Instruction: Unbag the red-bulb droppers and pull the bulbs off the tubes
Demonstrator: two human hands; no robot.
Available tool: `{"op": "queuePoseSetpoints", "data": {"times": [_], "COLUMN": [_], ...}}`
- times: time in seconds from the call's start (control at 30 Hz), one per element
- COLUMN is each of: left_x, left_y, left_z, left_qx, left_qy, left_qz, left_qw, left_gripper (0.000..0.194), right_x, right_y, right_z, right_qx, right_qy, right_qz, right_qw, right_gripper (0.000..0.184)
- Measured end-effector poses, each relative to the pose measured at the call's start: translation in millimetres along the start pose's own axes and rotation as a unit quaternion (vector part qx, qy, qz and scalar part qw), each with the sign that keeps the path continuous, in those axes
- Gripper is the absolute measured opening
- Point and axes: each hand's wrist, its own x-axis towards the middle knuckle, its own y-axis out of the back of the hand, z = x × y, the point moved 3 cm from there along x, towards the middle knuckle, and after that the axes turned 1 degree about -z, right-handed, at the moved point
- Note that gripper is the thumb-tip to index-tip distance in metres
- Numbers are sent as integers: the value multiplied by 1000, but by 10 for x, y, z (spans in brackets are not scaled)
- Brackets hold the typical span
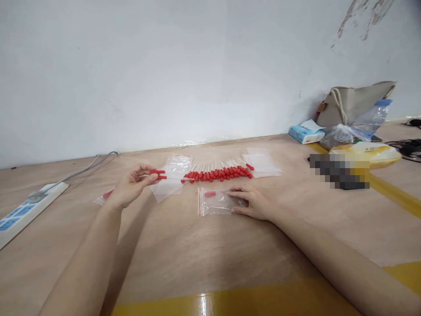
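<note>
My left hand (131, 184) is raised a little above the table, pinching two red-capped droppers (158, 174) by their red ends. My right hand (251, 202) lies on a small clear zip bag (215, 202) on the table, its fingers holding the bag's right end; one red-capped dropper shows inside the bag. Just beyond the bag lies a row of several red-capped droppers (223, 172). A pile of empty clear bags (173, 177) sits left of the row, right behind the droppers in my left hand.
More clear bags (263, 163) lie at the right end of the row. A white power strip (23, 210) with its cable lies far left. At the back right are a tissue pack (304, 133), a canvas bag (357, 103), a water bottle (373, 117) and a yellow packet (375, 153). The wall stands close behind.
</note>
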Motion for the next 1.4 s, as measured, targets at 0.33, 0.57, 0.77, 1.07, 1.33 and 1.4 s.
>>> {"op": "queuePoseSetpoints", "data": {"times": [0.33, 0.57, 0.77, 1.07, 1.33, 1.4], "left_x": [316, 366, 171, -469, -368, -369], "left_y": [-947, -1385, -1265, -1176, -1303, -1330], "left_z": [-40, -131, -1, -232, -410, -403], "left_qx": [277, 486, 390, 197, 148, 174], "left_qy": [-265, -278, -271, -173, -54, -60], "left_qz": [120, -77, -52, -32, -46, -55], "left_qw": [916, 825, 878, 965, 986, 981], "left_gripper": [13, 24, 21, 13, 23, 25], "right_x": [4, 5, 7, 1, 8, 10], "right_y": [9, 7, -3, 18, 20, 14], "right_z": [-13, -24, -7, -22, -30, -42], "right_qx": [-6, 0, -1, -6, -4, 2], "right_qy": [0, 11, 5, 2, 12, 18], "right_qz": [-8, 2, 0, -1, -10, -21], "right_qw": [1000, 1000, 1000, 1000, 1000, 1000], "right_gripper": [51, 49, 50, 49, 50, 50]}}
